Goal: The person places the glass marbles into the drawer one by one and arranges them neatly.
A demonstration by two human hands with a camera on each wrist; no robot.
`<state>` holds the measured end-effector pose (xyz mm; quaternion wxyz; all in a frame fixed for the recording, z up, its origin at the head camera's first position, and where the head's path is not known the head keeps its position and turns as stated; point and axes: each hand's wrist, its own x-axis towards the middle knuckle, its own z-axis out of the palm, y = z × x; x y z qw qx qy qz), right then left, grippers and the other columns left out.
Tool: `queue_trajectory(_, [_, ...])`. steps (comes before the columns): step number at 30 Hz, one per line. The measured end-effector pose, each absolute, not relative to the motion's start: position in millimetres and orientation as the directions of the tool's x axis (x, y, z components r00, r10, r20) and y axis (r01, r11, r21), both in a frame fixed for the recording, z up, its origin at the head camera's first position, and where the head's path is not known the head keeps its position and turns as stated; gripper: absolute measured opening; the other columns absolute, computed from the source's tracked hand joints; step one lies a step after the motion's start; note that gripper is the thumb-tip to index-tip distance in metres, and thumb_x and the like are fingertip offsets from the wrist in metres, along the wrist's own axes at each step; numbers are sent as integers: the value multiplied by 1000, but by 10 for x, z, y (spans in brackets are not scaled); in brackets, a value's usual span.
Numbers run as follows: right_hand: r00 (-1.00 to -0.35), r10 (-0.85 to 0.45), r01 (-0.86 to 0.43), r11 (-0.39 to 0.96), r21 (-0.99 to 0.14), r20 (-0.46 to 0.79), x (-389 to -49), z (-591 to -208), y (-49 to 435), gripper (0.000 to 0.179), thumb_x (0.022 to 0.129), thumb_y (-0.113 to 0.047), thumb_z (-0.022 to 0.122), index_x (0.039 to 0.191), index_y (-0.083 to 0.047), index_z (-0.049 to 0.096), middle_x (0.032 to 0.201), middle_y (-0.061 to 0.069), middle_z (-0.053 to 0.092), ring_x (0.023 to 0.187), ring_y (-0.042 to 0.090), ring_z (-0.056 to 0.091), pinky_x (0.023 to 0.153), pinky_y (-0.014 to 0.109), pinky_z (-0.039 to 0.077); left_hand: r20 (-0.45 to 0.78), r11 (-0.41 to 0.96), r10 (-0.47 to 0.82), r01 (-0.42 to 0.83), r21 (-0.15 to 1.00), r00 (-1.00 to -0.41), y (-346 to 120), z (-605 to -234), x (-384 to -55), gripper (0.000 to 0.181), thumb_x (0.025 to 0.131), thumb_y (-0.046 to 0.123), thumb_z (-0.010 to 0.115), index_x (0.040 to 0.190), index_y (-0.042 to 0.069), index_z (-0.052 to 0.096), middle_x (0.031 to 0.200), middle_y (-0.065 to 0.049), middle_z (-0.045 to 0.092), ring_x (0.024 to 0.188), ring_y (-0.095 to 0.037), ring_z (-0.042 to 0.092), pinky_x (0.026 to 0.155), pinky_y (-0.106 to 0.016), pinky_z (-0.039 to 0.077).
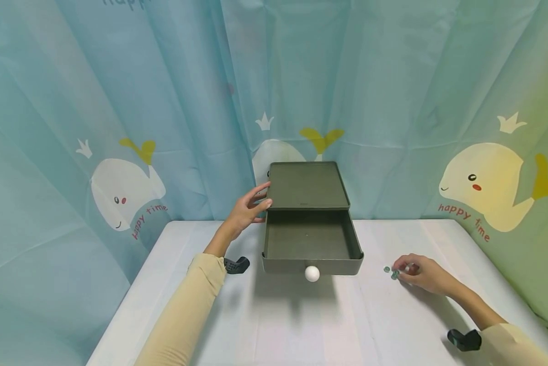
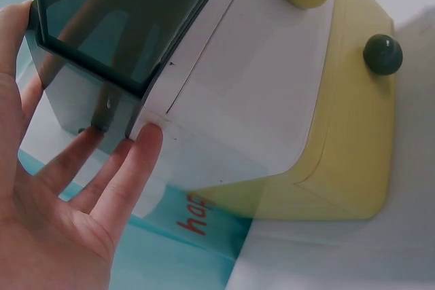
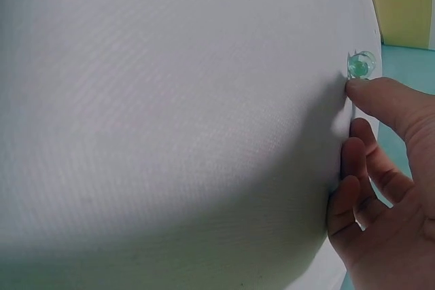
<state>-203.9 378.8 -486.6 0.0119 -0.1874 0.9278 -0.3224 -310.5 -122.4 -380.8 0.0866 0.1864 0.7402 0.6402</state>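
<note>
My left hand [image 1: 248, 207], fingers spread, touches a tiered grey-green, white and yellow plastic chest [image 1: 308, 185], likely to steady its open rectangular grey-green drawer [image 1: 308, 241], while my right hand [image 1: 425, 275] bends at small glassy green marbles [image 1: 394, 275] on the white worktop [image 1: 392, 325], whether pinching I cannot tell.

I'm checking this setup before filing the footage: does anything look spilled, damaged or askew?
No, nothing stands out. The top drawer of the cabinet is pulled open, and small green glassy pieces lie close together on the table by the right hand, but I see no damage or spill.
</note>
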Motion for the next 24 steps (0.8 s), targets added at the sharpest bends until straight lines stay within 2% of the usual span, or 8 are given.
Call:
queue_trajectory(8, [-926,-365,-347,712,-610,101,-2041,-4864,3789,18,88,-5,78,99,-16,71,90,1,64,73,5,49,62,25,42,122,125,382,182,975,-916,-1218,-3810,-3080,59,104,29,64,158,34,42,161,-12,37,139,-34,49,100,-55,53])
queue_trajectory(14, [-914,-395,-368,711,-599,93,-2059,-4848,3791,18,88,-4,78,99,-17,70,88,2,64,74,4,50,63,24,44,130,122,376,188,975,-918,-1218,-3812,-3069,57,103,30,65,156,35,45,159,-11,40,137,-32,51,99,-55,54])
queue_trajectory(24, [-886,-453,-416,687,-596,97,-2083,-4762,3828,18,86,-4,79,96,-16,70,86,-7,65,69,3,54,60,23,46,136,122,379,195,973,-915,-1222,-3813,-3059,57,103,29,65,156,35,45,160,-11,40,137,-31,52,98,-53,55])
